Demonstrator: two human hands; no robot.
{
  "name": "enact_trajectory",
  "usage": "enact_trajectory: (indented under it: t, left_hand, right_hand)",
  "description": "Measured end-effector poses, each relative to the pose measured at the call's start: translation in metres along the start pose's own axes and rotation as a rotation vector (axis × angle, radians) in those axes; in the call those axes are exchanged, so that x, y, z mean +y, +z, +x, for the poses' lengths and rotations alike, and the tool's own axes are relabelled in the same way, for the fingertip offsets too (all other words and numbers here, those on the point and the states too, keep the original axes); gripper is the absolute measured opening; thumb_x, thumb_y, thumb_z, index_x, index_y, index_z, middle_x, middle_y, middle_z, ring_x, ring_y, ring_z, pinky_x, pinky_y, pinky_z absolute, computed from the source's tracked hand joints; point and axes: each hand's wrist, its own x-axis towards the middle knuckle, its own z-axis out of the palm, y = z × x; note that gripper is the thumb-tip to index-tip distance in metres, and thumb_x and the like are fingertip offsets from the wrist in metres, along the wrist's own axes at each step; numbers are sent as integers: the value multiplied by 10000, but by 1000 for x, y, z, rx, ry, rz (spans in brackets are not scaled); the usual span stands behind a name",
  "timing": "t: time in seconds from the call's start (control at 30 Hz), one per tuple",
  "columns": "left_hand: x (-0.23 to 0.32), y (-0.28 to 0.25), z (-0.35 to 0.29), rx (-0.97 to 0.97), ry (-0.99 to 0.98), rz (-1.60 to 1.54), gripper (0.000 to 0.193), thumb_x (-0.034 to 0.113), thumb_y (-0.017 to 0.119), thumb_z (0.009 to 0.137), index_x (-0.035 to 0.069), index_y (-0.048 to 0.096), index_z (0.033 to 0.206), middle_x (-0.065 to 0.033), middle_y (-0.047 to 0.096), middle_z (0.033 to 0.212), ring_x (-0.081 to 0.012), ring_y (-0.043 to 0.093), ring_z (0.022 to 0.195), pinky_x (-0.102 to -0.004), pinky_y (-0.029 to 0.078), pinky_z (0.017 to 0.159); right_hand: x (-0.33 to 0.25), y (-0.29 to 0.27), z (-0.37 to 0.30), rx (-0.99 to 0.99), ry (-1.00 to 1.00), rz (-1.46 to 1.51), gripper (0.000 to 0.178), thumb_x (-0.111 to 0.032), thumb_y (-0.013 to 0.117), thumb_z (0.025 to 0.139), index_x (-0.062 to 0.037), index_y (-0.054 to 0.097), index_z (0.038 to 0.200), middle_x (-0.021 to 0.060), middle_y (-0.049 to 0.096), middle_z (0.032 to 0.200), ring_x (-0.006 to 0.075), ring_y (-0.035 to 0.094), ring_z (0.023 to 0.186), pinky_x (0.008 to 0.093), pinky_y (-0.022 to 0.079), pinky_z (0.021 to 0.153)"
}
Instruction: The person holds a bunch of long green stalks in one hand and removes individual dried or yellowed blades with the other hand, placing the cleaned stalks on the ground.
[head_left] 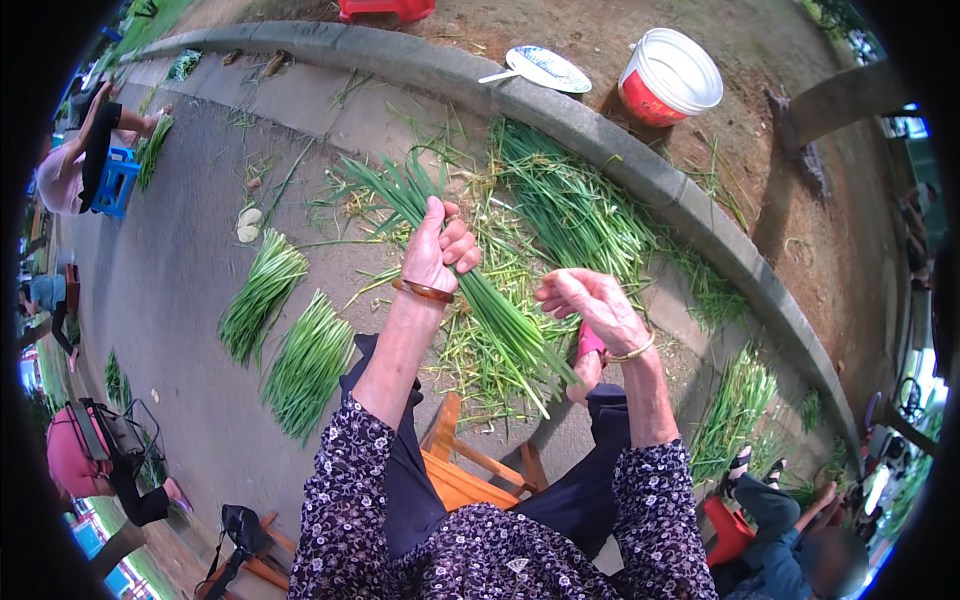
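My left hand is closed around a bunch of garlic chives. Their green leaf tips fan out beyond the fist, and the pale stem ends slant down toward my right knee. Beside those stems, a little apart, my right hand has its fingers bent and pressed together against the thumb; whatever is in them is hidden. Under both hands spreads a litter of yellowed leaves and stalks. A large loose pile of chives lies beyond my right hand. Two tidier bundles, one farther and one nearer, rest on the pavement to the left.
A curved stone curb runs behind the pile. On or past it are a hand fan, a white and red bucket and a red stool. More chives lie at right. Other people sit at both sides.
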Motion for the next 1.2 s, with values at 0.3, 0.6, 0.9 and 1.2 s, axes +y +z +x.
enact_trajectory:
  t: [0.3,0.6,0.9,1.2]
  left_hand:
    - [7,1,-1,39,45,-28,263,340,442,855,81,459,817,35,283,492,-77,284,381,-248,286,364]
    - [10,14,-2,24,18,29,363,395,460,830,49,502,933,-73,554,725,-205,547,655,-381,472,651]
    - [-7,19,-4,-97,-347,-107,526,530,456,773,54,494,994,-175,551,954,-289,537,905,-431,432,809]
    - [-21,32,-12,-256,-516,299,391,265,502,831,30,421,1133,-192,505,1079,-302,490,1022,-458,399,870]
  right_hand:
    - [13,38,-12,-500,170,226,449,-344,576,774,14,485,1029,92,579,908,132,551,801,259,437,707]
    - [5,49,-17,-449,387,561,271,-256,484,851,-16,460,973,-10,451,638,41,365,416,171,320,353]
    - [2,45,-21,-290,211,715,270,-289,483,849,-40,455,949,3,434,647,62,386,433,193,346,360]
    - [8,44,-21,-228,156,586,315,-311,464,855,-23,446,982,9,441,653,74,408,453,206,367,384]
